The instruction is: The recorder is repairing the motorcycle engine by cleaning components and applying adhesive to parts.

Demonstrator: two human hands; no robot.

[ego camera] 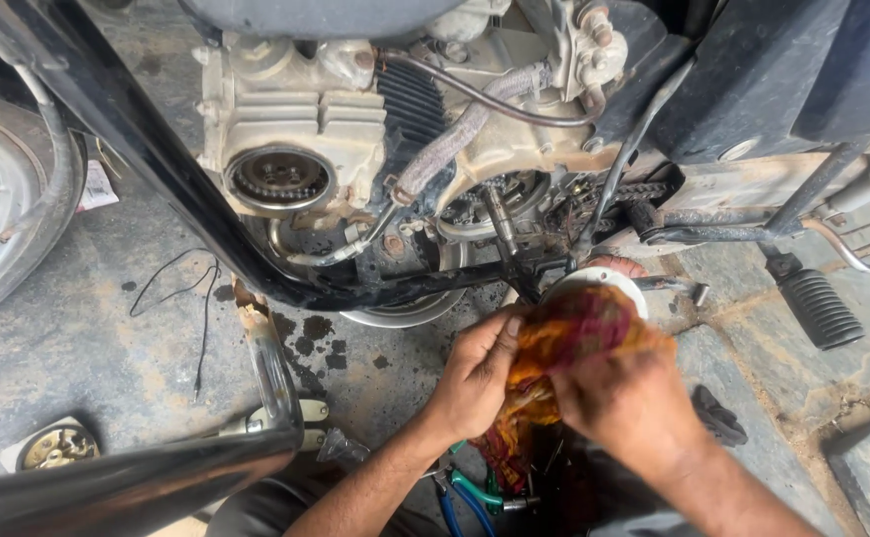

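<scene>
head view, close, looking steeply down

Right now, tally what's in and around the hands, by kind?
Hands: 2, left hand and right hand
Red-and-yellow cloth rag: 1, gripped by both hands
White round cover: 1, behind the rag
Green-handled pliers: 1
Blue-handled tool: 1
Black ribbed rubber footpeg: 1
Total: 7

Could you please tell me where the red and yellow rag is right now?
In the head view, the red and yellow rag sits right of centre, bunched between both hands, just below the motorcycle engine.
</scene>
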